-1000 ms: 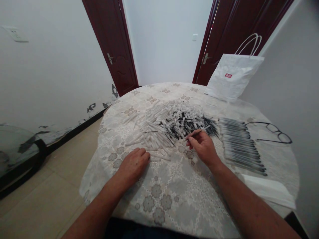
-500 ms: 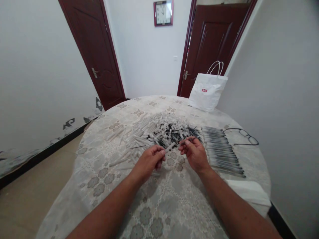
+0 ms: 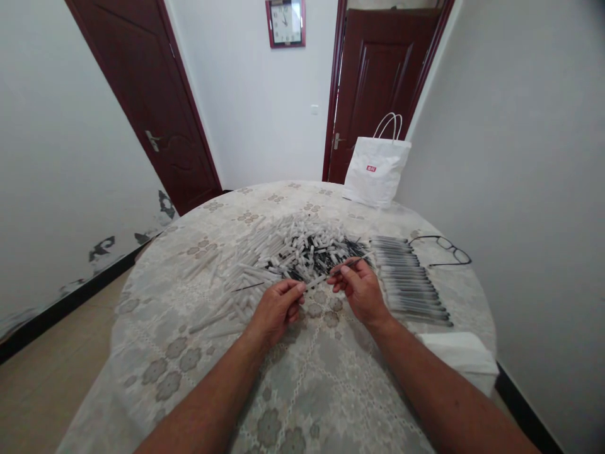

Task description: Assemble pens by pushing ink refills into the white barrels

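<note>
My left hand (image 3: 276, 309) is closed on a white pen barrel (image 3: 316, 281) that points up and right. My right hand (image 3: 359, 290) pinches a thin dark refill (image 3: 355, 261), its near end meeting the barrel's tip. Both hands hover just in front of a heap of white barrels and black pen parts (image 3: 293, 249) in the middle of a round table (image 3: 302, 372) with a lace flower cloth. To the right of my right hand lies a neat row of finished pens (image 3: 409, 284).
Black glasses (image 3: 447, 250) lie beyond the pen row. A white paper bag (image 3: 375, 170) stands at the table's far edge. A folded white cloth (image 3: 460, 353) sits at the right rim. Two dark red doors and a wall clock (image 3: 285, 22) are behind.
My left hand rose from the cloth with a white barrel and met my right hand, which carries the refill. The view tilted up, bringing the clock into sight.
</note>
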`<state>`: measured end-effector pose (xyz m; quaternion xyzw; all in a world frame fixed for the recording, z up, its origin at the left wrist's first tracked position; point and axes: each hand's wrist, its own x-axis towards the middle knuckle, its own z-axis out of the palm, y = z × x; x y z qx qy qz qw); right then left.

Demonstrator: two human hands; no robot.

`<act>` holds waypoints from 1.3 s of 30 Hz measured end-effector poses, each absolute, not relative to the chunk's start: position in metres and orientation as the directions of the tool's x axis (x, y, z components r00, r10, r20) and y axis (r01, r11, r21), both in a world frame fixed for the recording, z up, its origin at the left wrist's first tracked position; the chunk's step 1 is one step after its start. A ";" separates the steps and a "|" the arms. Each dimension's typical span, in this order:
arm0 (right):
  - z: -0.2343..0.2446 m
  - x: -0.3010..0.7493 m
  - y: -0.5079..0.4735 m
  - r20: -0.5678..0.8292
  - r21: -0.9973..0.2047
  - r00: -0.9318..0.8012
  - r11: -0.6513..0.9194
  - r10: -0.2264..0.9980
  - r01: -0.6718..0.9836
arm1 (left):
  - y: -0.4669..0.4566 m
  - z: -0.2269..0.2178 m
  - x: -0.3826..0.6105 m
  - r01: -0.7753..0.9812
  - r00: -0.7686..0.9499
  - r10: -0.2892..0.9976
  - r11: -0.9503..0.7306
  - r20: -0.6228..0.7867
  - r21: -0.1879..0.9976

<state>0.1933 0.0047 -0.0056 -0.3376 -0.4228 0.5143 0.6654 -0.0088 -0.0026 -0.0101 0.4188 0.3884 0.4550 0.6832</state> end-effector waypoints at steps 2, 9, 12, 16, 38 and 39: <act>-0.006 0.192 0.004 0.205 -0.889 0.102 0.229 0.973 -0.397 | -0.004 -0.010 -0.011 -0.279 0.286 0.949 0.215 -0.133 0.936; -0.004 0.189 0.001 0.170 -0.872 0.067 0.182 0.983 -0.454 | -0.007 -0.008 -0.014 -0.245 0.286 0.953 0.177 -0.103 0.953; -0.004 0.189 0.001 0.168 -0.870 0.053 0.173 0.984 -0.462 | -0.008 -0.008 -0.014 -0.236 0.292 0.951 0.178 -0.105 0.955; -0.008 0.188 0.000 0.204 -0.899 0.043 0.205 0.978 -0.386 | -0.008 -0.008 -0.013 -0.225 0.297 0.949 0.174 -0.103 0.959; -0.007 0.189 -0.005 0.118 -0.941 -0.158 0.059 0.980 -0.334 | -0.009 -0.009 -0.013 -0.364 0.326 0.935 0.263 -0.142 0.893; -0.005 0.189 -0.005 0.113 -0.923 -0.146 0.050 0.983 -0.381 | -0.009 -0.009 -0.013 -0.368 0.330 0.932 0.270 -0.147 0.890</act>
